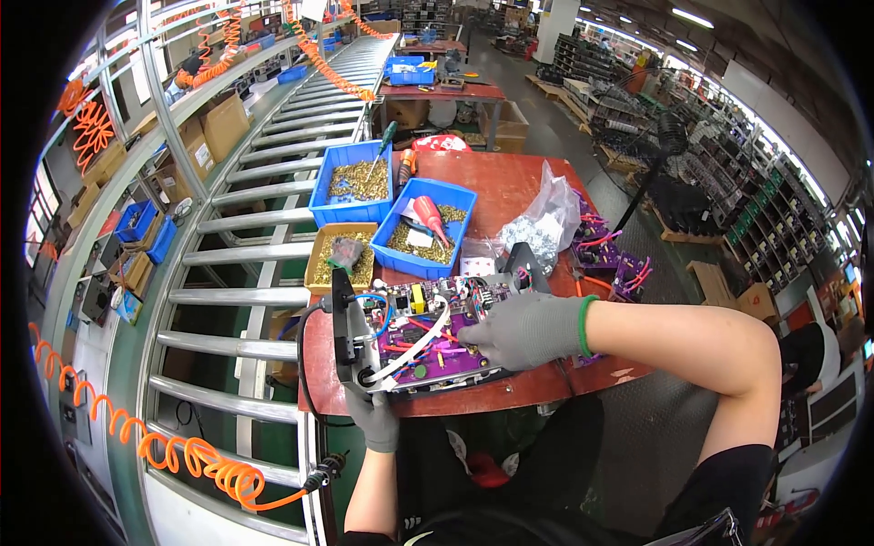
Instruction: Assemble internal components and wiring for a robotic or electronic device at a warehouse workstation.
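A black open electronics chassis [343,338] lies at the near edge of the red table. Inside it is a purple circuit board [446,366] with red and blue wires and a broad white cable [414,350]. In a grey glove, my left hand [373,424] grips the chassis at its near left corner; some fingers are hidden beneath it. My right hand [530,333], also gloved, reaches in over the right part of the board. Its fingers are curled together and touch the wiring area; whatever they pinch is hidden.
Beyond the chassis stand two blue bins [424,261] of brass-coloured screws and a cardboard box [319,264] of similar small parts. A red-handled screwdriver [428,215] lies in the nearer bin. Right are a clear plastic bag [546,223] and purple boards [628,271]. A roller conveyor [237,298] runs left.
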`<state>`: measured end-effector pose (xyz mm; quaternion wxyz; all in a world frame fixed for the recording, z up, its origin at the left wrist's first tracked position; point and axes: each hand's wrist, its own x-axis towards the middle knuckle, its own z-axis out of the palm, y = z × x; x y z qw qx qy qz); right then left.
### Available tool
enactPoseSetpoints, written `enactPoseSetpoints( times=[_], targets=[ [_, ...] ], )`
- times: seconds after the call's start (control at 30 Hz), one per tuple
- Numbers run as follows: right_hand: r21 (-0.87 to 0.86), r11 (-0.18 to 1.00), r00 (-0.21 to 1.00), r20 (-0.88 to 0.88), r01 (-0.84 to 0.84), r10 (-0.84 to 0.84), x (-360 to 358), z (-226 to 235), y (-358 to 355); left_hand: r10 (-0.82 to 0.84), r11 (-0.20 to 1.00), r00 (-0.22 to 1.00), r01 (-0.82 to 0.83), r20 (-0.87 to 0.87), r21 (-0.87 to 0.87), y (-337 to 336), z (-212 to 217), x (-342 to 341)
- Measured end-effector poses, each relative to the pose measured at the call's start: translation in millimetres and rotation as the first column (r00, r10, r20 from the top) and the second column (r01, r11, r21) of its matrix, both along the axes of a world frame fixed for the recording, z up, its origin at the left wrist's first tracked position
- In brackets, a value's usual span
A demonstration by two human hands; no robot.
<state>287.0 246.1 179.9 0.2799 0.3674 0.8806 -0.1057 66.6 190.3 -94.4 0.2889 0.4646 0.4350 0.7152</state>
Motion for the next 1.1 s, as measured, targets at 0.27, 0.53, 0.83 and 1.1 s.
enactPoseSetpoints(
  times=[0.27,0.53,0.83,1.1],
  targets=[
    [-0.026,1.000,0.999,0.040,0.000,0.001,0,-3,-5,-0.038,0.999,0.997,0.038,0.064,0.001,0,1,2],
    [-0.191,0.981,0.999,0.034,-0.013,0.020,-12,0,15,0.006,1.000,0.999,-0.005,0.054,-0.024,-4,1,3],
    [-0.266,0.963,0.997,0.046,-0.048,0.062,-15,-1,25,-0.032,0.999,0.984,0.029,0.177,0.018,-1,3,7],
    [-0.066,0.997,0.995,0.096,-0.032,0.038,-20,5,5,-0.028,0.999,0.999,0.027,0.029,0.039,-2,9,1]
  ],
)
